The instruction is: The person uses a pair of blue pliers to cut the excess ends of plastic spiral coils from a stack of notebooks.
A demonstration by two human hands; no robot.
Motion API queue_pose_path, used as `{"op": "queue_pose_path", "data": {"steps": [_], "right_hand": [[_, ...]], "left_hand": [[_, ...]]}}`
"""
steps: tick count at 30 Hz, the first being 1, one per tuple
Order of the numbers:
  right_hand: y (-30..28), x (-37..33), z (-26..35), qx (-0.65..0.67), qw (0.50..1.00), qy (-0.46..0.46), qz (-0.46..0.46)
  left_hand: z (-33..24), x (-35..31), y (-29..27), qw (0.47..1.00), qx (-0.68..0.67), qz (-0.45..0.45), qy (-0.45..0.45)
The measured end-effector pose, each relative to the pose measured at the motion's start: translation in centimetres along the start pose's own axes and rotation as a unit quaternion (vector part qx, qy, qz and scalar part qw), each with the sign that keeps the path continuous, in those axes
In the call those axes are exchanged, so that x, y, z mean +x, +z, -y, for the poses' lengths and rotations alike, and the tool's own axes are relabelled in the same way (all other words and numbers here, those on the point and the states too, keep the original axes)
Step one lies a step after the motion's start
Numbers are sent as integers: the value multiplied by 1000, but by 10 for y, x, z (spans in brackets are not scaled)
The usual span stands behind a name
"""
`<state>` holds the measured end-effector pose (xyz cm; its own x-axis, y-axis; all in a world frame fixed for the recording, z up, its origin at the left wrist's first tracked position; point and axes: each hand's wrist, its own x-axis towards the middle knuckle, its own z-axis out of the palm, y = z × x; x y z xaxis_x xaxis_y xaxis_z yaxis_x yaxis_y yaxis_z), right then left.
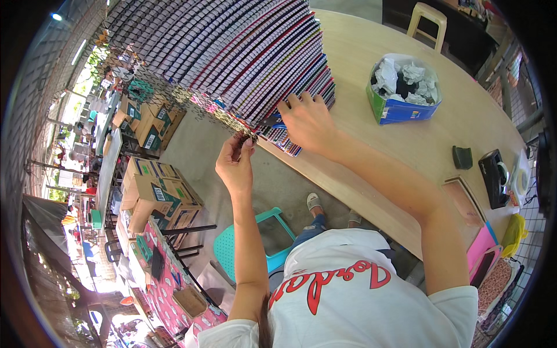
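A tall stack of wire-bound notebooks [232, 64] rises at the table's left edge, their coil spines facing me. With thumb and fingers pinched, my left hand [235, 165] holds the end of a dark spiral wire [250, 139] at the stack's lower near corner. My right hand [307, 122] is closed around blue-handled pliers [270, 121], whose dark jaws point left toward that wire. Its fingers lie close against the spines and cover most of the handles. Whether the jaws touch the wire I cannot tell.
On the pale table [360, 151] stands a blue-green box [406, 113] with crumpled plastic. A black hole punch [494, 180] sits at the right. Below left are a turquoise stool [232, 249] and cardboard boxes [156, 194]; a beige stool [429, 23] stands beyond the table.
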<state>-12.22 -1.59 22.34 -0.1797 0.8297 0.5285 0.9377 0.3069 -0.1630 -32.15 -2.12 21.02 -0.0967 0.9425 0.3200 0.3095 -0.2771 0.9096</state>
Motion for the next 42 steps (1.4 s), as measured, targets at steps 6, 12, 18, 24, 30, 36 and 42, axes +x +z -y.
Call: {"op": "queue_pose_path", "data": {"steps": [6, 12, 18, 24, 30, 36, 42], "right_hand": [[-1, 1, 3, 0, 1000, 3, 12], [-1, 3, 4, -16, 999, -7, 34], [0, 9, 3, 9, 998, 2, 57], [-11, 11, -5, 51, 988, -2, 149], [-10, 7, 7, -15, 1000, -15, -12], [-11, 10, 7, -35, 999, -7, 5], [-9, 12, 10, -33, 999, -21, 8]], "left_hand": [[-7, 4, 0, 999, -43, 8, -7], [-9, 4, 2, 996, -89, 9, 7], [-5, 9, 0, 999, -39, 18, -10], [-6, 10, -1, 999, -39, 14, -22], [-14, 7, 1, 997, -72, 2, 3], [-16, 11, -4, 998, -62, 17, 1], [-15, 12, -1, 997, -79, 19, -3]]}}
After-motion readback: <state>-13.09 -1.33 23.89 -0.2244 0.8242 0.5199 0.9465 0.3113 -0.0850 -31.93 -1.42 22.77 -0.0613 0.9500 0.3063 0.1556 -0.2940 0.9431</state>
